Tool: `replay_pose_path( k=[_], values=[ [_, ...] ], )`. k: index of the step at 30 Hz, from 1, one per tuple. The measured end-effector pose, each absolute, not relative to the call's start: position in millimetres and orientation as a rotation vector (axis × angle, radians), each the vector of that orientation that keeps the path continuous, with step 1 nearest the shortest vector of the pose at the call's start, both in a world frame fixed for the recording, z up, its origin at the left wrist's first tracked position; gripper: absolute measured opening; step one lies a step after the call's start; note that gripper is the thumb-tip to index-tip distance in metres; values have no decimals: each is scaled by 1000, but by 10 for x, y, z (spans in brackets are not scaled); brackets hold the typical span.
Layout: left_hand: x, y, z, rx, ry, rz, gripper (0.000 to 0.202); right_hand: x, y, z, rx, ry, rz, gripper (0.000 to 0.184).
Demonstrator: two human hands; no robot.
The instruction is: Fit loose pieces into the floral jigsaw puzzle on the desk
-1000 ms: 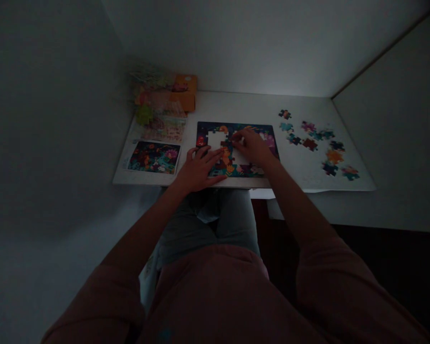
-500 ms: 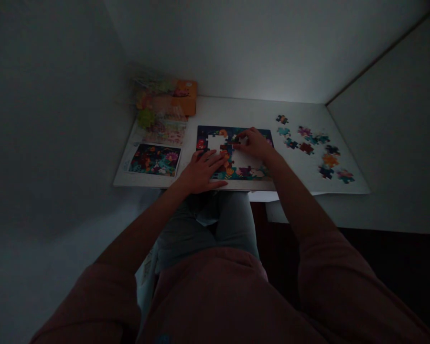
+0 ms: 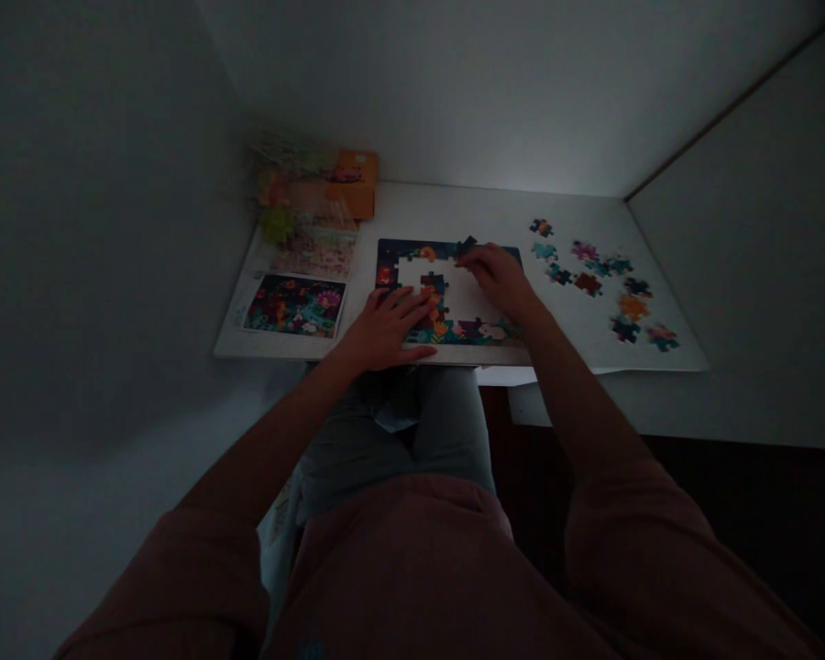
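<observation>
A partly filled jigsaw puzzle lies on the white table, with a dark colourful border around a pale bare middle. My left hand rests flat with spread fingers over its lower left part, touching the joined pieces there. Above the upper right part of the puzzle, my right hand pinches a dark puzzle piece between thumb and fingers. That piece is tilted up near the top border. A small group of joined pieces stands out in the bare middle, just above my left fingertips.
Several loose puzzle pieces are scattered on the right of the table. At left lies a picture card of the design. Behind it are a clear plastic bag and an orange box. Walls border the table.
My right hand has shifted slightly up and right, lifting the dark puzzle piece from the middle to the top border. My left hand stays in place.
</observation>
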State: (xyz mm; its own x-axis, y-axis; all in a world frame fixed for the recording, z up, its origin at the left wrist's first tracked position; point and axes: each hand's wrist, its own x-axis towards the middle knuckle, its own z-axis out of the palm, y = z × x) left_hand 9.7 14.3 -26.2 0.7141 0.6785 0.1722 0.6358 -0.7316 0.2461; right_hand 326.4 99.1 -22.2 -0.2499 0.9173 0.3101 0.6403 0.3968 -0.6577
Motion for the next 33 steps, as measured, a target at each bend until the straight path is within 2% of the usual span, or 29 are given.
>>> replay_pose_path(
  k=[6, 16, 25, 30, 33],
  values=[
    [92, 134, -236, 2732, 1070, 401, 83, 3114, 863, -326, -1376, -2162, 571, 32],
    [86, 147, -237, 2720, 1064, 398, 85, 3080, 899, -371, -1371, -2114, 595, 28],
    [83, 159, -248, 2696, 1052, 397, 89, 3137, 965, -410, -1396, -2095, 664, 51],
    [81, 169, -252, 2694, 1052, 383, 93, 3144, 981, -417, -1392, -2084, 680, 48],
    [77, 167, -246, 2692, 1041, 388, 91, 3105, 981, -381, -1362, -2046, 682, 33]
  ],
)
